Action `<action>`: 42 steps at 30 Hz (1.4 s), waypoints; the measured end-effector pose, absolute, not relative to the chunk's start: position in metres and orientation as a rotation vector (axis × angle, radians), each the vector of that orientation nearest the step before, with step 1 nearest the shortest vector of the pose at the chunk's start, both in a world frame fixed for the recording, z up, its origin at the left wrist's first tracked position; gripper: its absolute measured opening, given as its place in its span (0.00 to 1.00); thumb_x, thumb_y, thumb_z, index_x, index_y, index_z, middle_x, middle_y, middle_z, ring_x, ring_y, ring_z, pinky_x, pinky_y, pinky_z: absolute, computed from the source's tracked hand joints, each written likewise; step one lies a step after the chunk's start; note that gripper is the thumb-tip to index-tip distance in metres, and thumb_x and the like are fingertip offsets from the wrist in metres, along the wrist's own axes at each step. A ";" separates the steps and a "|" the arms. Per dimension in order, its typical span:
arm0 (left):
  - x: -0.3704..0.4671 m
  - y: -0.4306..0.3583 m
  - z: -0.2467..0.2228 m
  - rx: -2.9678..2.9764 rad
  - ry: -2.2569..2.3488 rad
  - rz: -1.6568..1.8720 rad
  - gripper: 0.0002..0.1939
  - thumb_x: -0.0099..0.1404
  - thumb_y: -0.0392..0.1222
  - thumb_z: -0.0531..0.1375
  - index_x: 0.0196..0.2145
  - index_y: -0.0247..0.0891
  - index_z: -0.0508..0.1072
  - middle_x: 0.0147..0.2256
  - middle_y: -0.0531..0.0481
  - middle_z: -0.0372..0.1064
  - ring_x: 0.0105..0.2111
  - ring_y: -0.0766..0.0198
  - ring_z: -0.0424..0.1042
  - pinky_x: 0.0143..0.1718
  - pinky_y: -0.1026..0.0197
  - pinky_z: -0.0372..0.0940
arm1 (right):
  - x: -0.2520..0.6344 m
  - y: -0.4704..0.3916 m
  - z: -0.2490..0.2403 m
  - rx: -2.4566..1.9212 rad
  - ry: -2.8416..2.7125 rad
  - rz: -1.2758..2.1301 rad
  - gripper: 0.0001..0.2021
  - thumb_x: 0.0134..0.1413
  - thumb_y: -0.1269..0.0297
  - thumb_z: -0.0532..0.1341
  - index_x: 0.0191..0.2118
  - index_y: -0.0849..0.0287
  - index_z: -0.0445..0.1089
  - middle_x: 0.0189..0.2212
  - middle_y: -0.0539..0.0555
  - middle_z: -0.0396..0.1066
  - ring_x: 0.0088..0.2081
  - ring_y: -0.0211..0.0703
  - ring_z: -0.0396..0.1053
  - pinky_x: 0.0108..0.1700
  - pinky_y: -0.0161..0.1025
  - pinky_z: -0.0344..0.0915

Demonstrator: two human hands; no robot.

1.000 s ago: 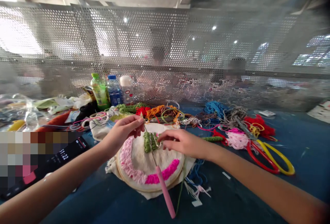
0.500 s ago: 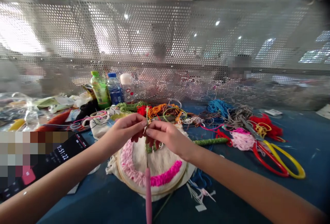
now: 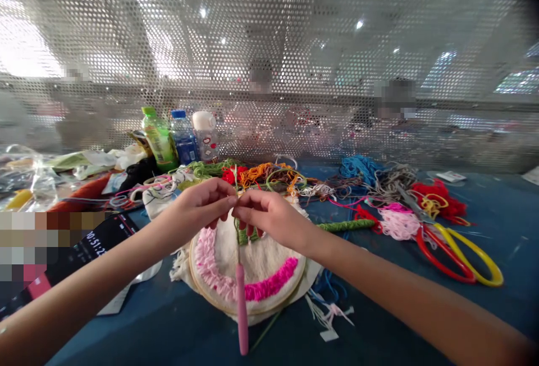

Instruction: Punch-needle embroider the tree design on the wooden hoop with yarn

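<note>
Nearest, a pink-handled tool (image 3: 242, 312) points away from the person, its handle overlapping the near edge of a round hoop (image 3: 210, 298) on the blue counter (image 3: 138, 338). A length of green yarn (image 3: 265, 331) trails by the handle's near end. The hoop holds cream cloth (image 3: 259, 268) bearing a curved band of looped yarn, pale pink at left and bright magenta at near right. A phone (image 3: 95, 254), partly blurred out, lies at left; cut thread ends (image 3: 330, 312) lie right of the hoop. Above the cloth, the left hand (image 3: 208, 203) pinches the tool's thin upper end between closed fingers, its tip sticking up past them. The right hand (image 3: 272, 214) meets it there with bent fingers; whether they grip anything cannot be told. Behind the right hand a green looped patch (image 3: 248, 237) partly shows. At right are scissors (image 3: 446, 254) with one red and one yellow handle, beside pale pink yarn (image 3: 398, 223); a green roll (image 3: 347, 225) lies between that yarn and the hoop. Farther off, orange yarn (image 3: 261, 174) and blue yarn (image 3: 361, 168) lie heaped, three bottles (image 3: 183, 138) stand at left, and a perforated screen (image 3: 311, 74) rises behind.
</note>
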State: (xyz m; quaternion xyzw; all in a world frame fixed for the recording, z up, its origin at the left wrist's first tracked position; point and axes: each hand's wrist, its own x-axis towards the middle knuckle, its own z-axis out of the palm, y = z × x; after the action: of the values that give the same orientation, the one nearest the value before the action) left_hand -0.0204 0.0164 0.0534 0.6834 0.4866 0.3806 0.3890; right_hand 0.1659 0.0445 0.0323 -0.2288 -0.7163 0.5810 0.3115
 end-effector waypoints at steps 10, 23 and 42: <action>-0.009 0.014 0.052 1.660 1.189 1.094 0.12 0.62 0.49 0.60 0.29 0.37 0.70 0.18 0.56 0.63 0.18 0.70 0.61 0.19 0.67 0.55 | 0.176 0.044 0.049 -0.745 -2.110 1.202 0.14 0.62 0.55 0.55 0.31 0.60 0.67 0.25 0.49 0.65 0.26 0.35 0.60 0.28 0.35 0.56; 0.007 -0.009 0.060 1.597 1.033 1.138 0.08 0.63 0.46 0.60 0.32 0.38 0.73 0.23 0.54 0.65 0.20 0.70 0.60 0.20 0.66 0.57 | 0.188 0.033 0.071 -0.652 -2.082 1.414 0.12 0.56 0.56 0.63 0.35 0.61 0.67 0.25 0.47 0.62 0.26 0.33 0.62 0.26 0.32 0.58; -0.011 -0.001 0.059 2.299 1.449 0.942 0.11 0.67 0.47 0.54 0.34 0.39 0.72 0.23 0.54 0.65 0.22 0.67 0.62 0.24 0.65 0.55 | 0.185 0.041 0.037 -0.700 -1.969 1.347 0.08 0.59 0.64 0.57 0.30 0.60 0.65 0.24 0.49 0.65 0.25 0.35 0.63 0.25 0.33 0.57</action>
State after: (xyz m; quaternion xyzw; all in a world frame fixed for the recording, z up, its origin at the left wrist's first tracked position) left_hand -0.0113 -0.0008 0.0593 0.7922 0.4994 0.3248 0.1324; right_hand 0.1846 0.0405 0.0374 -0.2667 -0.7499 0.5130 0.3216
